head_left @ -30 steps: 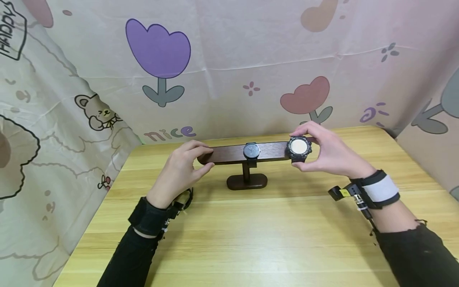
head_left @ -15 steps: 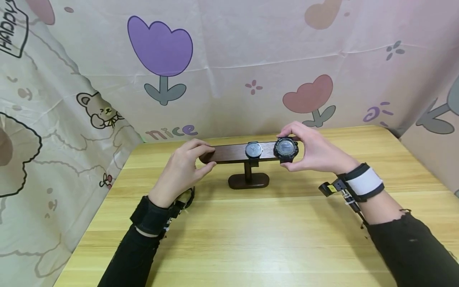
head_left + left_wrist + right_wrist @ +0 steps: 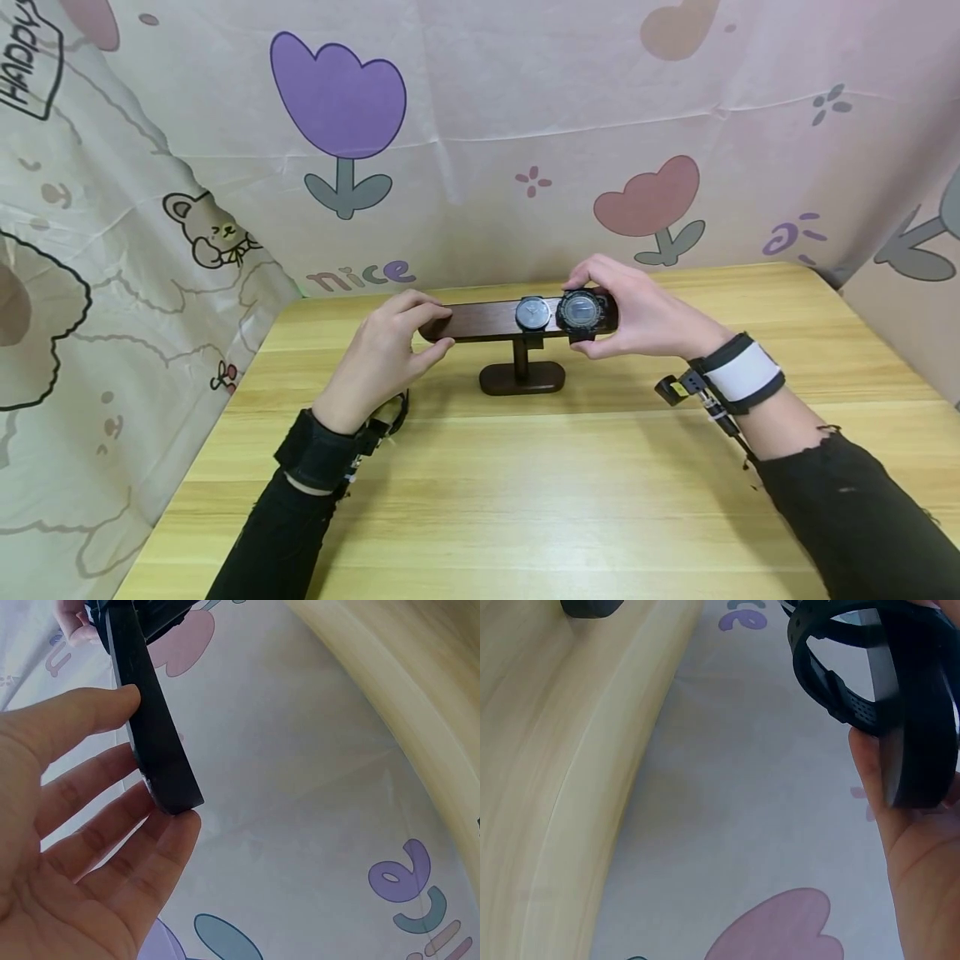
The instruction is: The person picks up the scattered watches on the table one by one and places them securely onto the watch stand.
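Note:
A dark wooden watch stand (image 3: 483, 322) with a horizontal bar stands on the table. My left hand (image 3: 386, 354) holds the bar's left end between thumb and fingers, as the left wrist view also shows. Around the middle of the bar sits a grey-faced watch (image 3: 533, 313). Right beside it is a chunky black watch (image 3: 581, 311), its strap looped around the bar, and my right hand (image 3: 637, 312) pinches it from above and below. In the right wrist view the black strap (image 3: 847, 705) hangs in a loose loop under the bar (image 3: 922, 742).
The stand's oval base (image 3: 522, 379) rests on the light wooden table (image 3: 540, 500) near its back edge. A printed cloth (image 3: 465, 100) hangs close behind and along the left side.
My right hand has slid the black watch leftward along the bar, close to the grey-faced watch; the bar's right end now shows. My left hand keeps its place on the bar.

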The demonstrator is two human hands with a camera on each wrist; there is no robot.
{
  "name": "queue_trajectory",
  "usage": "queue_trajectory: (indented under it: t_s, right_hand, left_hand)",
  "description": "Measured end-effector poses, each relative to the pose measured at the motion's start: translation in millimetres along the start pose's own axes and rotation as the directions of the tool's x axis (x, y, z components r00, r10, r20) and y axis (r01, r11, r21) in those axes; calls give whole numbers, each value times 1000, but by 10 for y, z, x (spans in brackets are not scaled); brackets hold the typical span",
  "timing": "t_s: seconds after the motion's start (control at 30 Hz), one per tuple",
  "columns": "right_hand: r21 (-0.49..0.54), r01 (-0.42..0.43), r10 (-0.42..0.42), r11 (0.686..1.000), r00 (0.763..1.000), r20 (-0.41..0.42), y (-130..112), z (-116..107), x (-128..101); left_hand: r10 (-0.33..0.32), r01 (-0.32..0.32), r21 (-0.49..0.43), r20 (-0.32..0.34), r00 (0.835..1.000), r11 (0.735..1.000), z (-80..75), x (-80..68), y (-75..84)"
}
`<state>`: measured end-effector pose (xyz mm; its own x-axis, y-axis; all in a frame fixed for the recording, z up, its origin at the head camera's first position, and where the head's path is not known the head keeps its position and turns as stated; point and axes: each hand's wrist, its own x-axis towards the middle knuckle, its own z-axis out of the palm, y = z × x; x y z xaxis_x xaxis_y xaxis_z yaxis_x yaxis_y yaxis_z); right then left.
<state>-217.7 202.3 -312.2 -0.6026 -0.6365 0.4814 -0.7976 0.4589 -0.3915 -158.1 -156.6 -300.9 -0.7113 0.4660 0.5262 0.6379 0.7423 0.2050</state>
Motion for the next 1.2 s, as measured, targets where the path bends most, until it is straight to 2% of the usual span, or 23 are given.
queue_trajectory:
  t_s: [0.77, 1.2]
  right_hand:
    - [31, 4, -4, 1000, 1000, 3, -1, 25, 30]
    - [7, -15, 14, 1000, 1000, 14, -23, 13, -3]
  left_hand:
    - [5, -5, 7, -11, 1000, 1000, 15, -4, -5]
    - [-1, 1, 7, -6, 1000, 1000, 13, 2, 5]
